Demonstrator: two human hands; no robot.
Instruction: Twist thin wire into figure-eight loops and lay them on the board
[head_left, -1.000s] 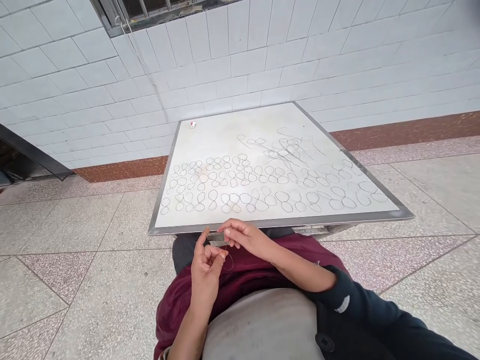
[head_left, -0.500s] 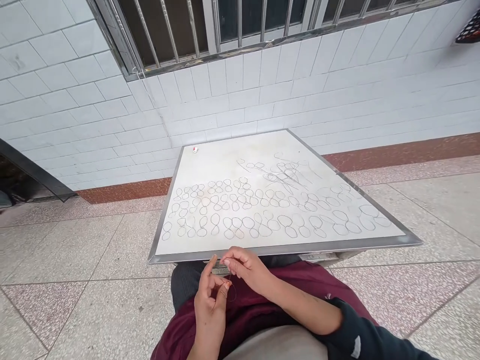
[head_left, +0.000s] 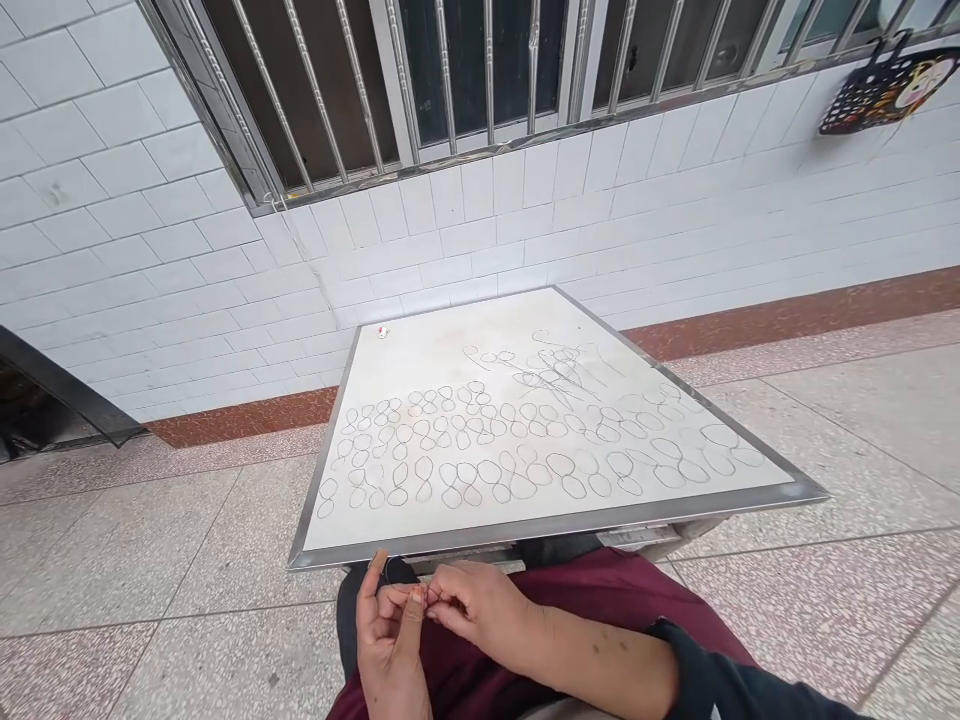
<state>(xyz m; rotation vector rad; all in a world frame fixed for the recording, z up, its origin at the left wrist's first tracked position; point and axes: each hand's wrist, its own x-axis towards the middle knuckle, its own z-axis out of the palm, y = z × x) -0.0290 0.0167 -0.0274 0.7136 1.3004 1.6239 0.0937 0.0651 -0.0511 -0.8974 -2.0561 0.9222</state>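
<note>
My left hand (head_left: 394,640) is at the near edge of the table, its index finger raised and its thumb pinched on a thin dark wire loop (head_left: 385,568) that barely shows. Fingertips of my right hand (head_left: 476,605) meet the left thumb and are also closed on the thin wire. Beyond both hands, the white table (head_left: 435,350) with a grey metal rim bears rows of thin wire figure-eight loops (head_left: 469,483). A tangle of loose, longer wires (head_left: 555,372) lies farther back on it.
A small red-and-white object (head_left: 383,332) sits at the table's far left corner. Behind stands a white tiled wall (head_left: 465,210) with a barred window. A dotted black bag (head_left: 885,95) hangs at the upper right.
My right hand has come down beside the left thumb, and the fingertips of both hands are now together. The wire loop below them no longer shows. The view has tilted up and shifted right.
</note>
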